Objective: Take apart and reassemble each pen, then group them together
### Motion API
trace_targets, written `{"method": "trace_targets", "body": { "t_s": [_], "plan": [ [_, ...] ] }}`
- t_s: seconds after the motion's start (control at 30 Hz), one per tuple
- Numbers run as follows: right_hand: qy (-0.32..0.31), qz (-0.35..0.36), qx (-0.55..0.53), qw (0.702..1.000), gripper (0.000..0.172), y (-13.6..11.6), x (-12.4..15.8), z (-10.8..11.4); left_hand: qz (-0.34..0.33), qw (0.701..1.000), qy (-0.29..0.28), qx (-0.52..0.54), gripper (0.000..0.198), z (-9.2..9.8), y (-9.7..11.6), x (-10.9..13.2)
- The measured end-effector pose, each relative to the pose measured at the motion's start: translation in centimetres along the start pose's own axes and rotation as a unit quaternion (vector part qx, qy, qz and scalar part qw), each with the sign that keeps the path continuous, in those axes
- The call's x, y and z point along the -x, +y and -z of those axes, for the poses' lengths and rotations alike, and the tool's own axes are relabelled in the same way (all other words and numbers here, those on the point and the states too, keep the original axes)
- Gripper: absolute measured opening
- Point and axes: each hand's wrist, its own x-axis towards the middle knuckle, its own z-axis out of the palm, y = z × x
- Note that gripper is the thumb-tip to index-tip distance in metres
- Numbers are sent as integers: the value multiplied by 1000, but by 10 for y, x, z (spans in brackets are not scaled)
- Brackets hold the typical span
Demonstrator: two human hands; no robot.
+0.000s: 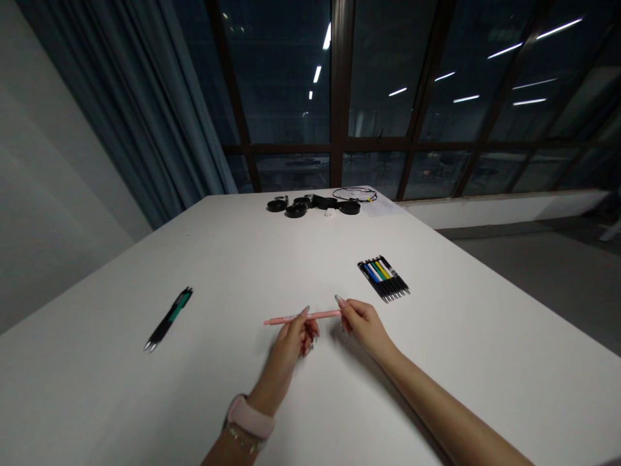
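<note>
A slim pink pen (322, 314) is held level just above the white table, between my two hands. My left hand (295, 335) pinches it near the middle, thumb on top and the other fingers curled below. At its right end, the thumb and fingers of my right hand (361, 321) are closed on the tip, which they hide. To the right lies a row of several black pens (384, 278) with blue, white, green and yellow parts, side by side. Over on the left, a pair of black pens (169, 318) rests close together, with green showing on one.
At the table's far end sit several round black objects (296, 210), a small white item (330, 212), a looped black cable (355, 194) and pale sheets (383, 208). Beyond the white table (233, 259) are dark-framed windows and a blue curtain (160, 110).
</note>
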Motion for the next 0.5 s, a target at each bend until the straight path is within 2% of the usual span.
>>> {"method": "trace_targets", "body": {
  "t_s": [0.27,0.5],
  "plan": [
    [-28,22,-50,998,48,-7,4,0,-8,1000,10,26,52,2,0,0],
    [-40,12,-66,997,46,-8,3,2,-1,1000,12,28,52,0,4,2]
  ]
}}
